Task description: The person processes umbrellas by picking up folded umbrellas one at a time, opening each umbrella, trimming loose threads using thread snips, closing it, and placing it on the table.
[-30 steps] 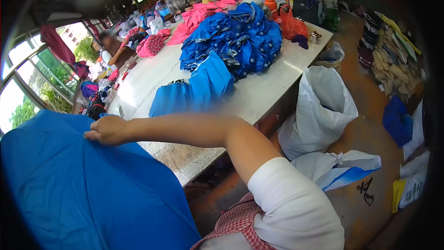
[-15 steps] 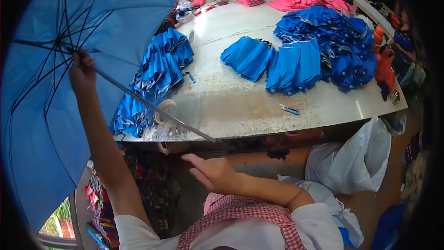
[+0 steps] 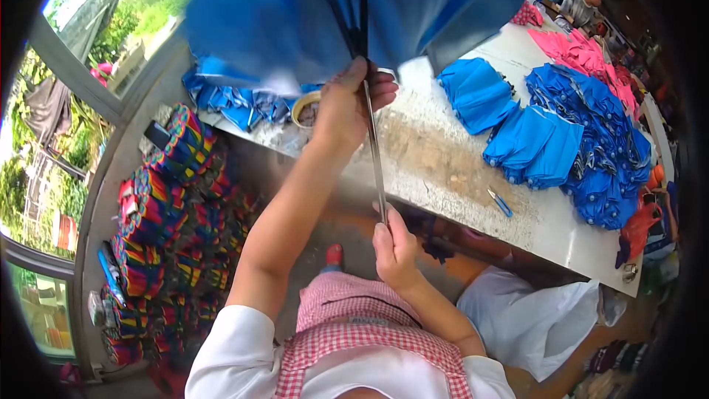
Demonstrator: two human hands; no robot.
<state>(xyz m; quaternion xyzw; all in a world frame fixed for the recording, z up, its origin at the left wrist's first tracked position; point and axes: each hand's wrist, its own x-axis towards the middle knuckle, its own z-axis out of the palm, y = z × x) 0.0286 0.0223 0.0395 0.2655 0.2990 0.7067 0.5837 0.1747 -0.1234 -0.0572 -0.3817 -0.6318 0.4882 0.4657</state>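
A blue umbrella (image 3: 288, 15), partly folded and blurred, hangs over the table at the top of the view, its dark ribs drawn together. My left hand (image 3: 353, 100) is wrapped round the shaft just below the ribs. The thin metal shaft (image 3: 375, 151) runs down toward me. At its lower end my right hand (image 3: 395, 247) pinches it between thumb and fingers. Folded blue umbrellas (image 3: 535, 146) lie on the white table (image 3: 550, 233), beside a larger blue pile (image 3: 591, 125).
Blue-handled snips (image 3: 501, 203) and a tape roll (image 3: 304, 109) lie on the table. More blue fabric (image 3: 240, 103) is at its left end. Pink fabric (image 3: 583, 55) and a co-worker (image 3: 580, 7) are farther back. Multicoloured bundles (image 3: 148, 251) stand left, a white sack (image 3: 532, 318) right.
The umbrella has moved from the left to in front of me and its canopy has drawn inward. My right hand, free half a second ago, now holds the shaft's end. The view has turned.
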